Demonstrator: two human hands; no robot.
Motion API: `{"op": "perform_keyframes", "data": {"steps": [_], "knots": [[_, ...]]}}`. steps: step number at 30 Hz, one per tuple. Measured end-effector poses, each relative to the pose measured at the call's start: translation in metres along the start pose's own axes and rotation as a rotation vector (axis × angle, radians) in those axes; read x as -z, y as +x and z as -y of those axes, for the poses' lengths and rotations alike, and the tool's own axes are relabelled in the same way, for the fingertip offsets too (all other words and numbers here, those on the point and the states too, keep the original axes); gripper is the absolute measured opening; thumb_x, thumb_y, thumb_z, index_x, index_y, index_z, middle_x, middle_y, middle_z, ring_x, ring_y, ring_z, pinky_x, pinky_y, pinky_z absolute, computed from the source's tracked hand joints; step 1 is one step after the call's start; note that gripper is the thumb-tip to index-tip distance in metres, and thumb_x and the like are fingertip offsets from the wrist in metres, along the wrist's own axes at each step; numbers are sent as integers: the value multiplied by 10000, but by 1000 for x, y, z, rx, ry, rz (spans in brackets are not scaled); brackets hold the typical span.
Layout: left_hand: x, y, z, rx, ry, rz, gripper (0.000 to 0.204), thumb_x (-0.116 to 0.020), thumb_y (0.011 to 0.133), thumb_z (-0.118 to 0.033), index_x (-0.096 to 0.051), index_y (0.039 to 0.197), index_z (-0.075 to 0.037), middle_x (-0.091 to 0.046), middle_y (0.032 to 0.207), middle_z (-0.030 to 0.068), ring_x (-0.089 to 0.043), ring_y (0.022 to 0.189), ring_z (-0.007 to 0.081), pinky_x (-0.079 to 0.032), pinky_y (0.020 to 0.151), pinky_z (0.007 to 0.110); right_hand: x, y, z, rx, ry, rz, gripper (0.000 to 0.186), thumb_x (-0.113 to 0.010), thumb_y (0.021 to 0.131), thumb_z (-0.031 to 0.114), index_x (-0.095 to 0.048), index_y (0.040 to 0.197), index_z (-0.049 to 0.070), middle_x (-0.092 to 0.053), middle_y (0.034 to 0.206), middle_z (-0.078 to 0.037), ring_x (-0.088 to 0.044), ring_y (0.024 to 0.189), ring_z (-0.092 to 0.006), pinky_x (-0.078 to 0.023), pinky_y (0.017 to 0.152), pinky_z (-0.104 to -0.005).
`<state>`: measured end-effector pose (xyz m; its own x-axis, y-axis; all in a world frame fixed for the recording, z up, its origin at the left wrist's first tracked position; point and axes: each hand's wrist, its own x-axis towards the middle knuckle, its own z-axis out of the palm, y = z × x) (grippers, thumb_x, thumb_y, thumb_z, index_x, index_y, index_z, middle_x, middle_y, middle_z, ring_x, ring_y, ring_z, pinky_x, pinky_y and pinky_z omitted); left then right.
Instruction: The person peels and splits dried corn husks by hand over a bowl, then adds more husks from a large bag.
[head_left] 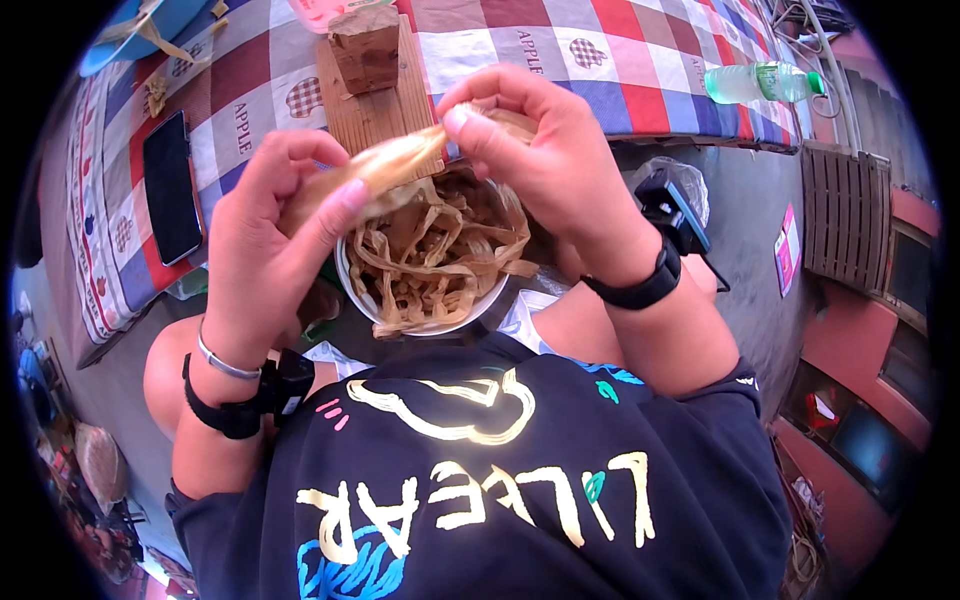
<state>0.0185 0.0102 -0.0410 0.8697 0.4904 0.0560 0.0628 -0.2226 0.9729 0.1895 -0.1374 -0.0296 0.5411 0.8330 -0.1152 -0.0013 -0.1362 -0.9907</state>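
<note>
A tan, translucent ribbon bundle (395, 165) stretches between my two hands, above the far side of a bowl as seen from over my head. Its long axis slants from lower left to upper right, away from my body. My left hand (268, 205) has the nearer, wider end, thumb pressed along the top and fingers curled around it. My right hand (555, 145) is farther out, its grip closed to a pinch of thumb and forefinger where the bundle narrows.

Below, the white-rimmed bowl (345, 277) is heaped with loose tan ribbons (440, 255); some droop over its edge. Just beyond, a wooden board (343, 115) lies on the cloth-covered tabletop (270, 55), bearing a wooden block (365, 55). A dark-screened phone (172, 190) lies to the left; a green-capped bottle (757, 83) lies far right.

My left fingertips are hidden beneath the bundle, and its far end passes behind my right fingers. The bowl's far rim is covered. A blue basin (128, 42) is cut off at upper left. I cannot tell what the ribbons are made of.
</note>
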Motion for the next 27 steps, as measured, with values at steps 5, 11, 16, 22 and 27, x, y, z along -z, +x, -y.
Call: {"op": "perform_keyframes", "data": {"steps": [5, 11, 16, 22, 27], "knots": [[4, 18, 5, -33, 203, -47, 177, -675, 862, -126, -592, 988, -32, -614, 761, 38, -544, 702, 59, -438, 636, 214, 4, 20, -20, 71, -181, 20, 247, -664, 894, 231, -602, 1028, 34, -621, 836, -1, -542, 728, -41, -451, 634, -195], [0, 43, 31, -142, 334, -49, 129, -623, 864, -124, -587, 944, -29, -634, 792, 122, -609, 704, 226, -468, 665, 297, -2, 37, -39, 174, -429, -76, 247, -678, 869, 226, -615, 959, 5, -614, 732, -26, -549, 662, -67, -464, 605, -228], [2, 36, 38, -66, 477, 6, 124, -592, 871, -123, -587, 950, -28, -612, 769, 166, -588, 679, 298, -469, 656, 322, 7, 30, -38, 139, -676, 29, 260, -669, 861, 263, -660, 925, 11, -649, 718, -93, -606, 657, -152, -478, 620, -290], [8, 14, -10, 33, -212, 66, 224, -477, 978, -102, -561, 1174, -32, -595, 954, -7, -500, 803, 18, -390, 667, 153, 5, 0, 0, 325, -428, 187, 357, -631, 884, 368, -679, 1018, 40, -632, 984, -165, -597, 980, -279, -462, 820, -366], [-30, 1, -29, 27, -462, 24, 408, -466, 980, -90, -366, 1375, -68, -584, 900, 4, -445, 648, 2, -338, 569, 154, -48, -4, -15, 567, -97, 72, 332, -490, 979, 300, -595, 1130, 23, -556, 1216, -204, -521, 1143, -324, -400, 975, -411]]}}
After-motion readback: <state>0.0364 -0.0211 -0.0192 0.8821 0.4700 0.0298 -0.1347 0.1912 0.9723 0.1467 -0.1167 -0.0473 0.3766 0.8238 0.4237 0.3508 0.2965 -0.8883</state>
